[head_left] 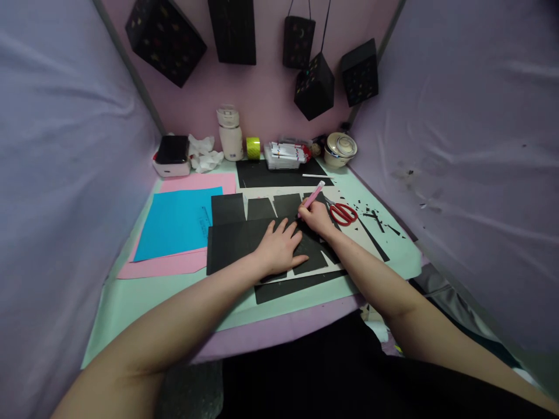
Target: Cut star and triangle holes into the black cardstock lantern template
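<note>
My left hand [280, 247] lies flat with fingers spread on a sheet of black card [236, 247], which has flaps along its far and near edges. In my right hand [317, 217] is a slim pink pen-shaped tool [313, 195] with a white end, gripped like a pencil. Its tip points down at the black card near my left fingertips, too small to make out. Just right of that hand lies a pair of red-handled scissors [343, 214]. A white board [362, 235] shows beneath the card.
Blue card [174, 224] rests on pink sheets [163, 267] at left. Black scraps [378, 221] lie at right. Along the back stand a white bottle [230, 134], yellow tape [253, 148], a box of markers [286, 154] and a lidded bowl [339, 149]. Black paper boxes [314, 87] hang above.
</note>
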Demonstrator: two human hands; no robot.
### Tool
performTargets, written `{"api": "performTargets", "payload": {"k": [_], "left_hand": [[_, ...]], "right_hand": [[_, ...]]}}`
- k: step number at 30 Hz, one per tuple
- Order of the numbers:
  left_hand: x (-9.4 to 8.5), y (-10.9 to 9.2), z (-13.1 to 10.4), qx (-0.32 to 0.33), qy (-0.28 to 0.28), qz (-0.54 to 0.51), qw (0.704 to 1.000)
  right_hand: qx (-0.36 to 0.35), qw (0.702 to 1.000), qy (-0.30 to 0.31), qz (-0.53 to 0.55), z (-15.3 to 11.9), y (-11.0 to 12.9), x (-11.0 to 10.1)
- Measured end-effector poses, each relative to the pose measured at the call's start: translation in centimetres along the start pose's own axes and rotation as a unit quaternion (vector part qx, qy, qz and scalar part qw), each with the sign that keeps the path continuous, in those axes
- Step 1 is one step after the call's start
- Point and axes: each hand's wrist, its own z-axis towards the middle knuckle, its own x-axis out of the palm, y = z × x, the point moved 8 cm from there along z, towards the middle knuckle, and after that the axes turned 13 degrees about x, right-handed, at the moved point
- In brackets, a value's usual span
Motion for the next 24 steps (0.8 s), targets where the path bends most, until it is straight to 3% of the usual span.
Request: {"api": "performTargets", "payload": {"k": [24], "left_hand": [[-0.12,-0.06,-0.02,0.0,-0.002,0.001,1.0]], "right_hand": [[0.009,0.999,0.022,0.049,0.08,-0.79,0.11]]}}
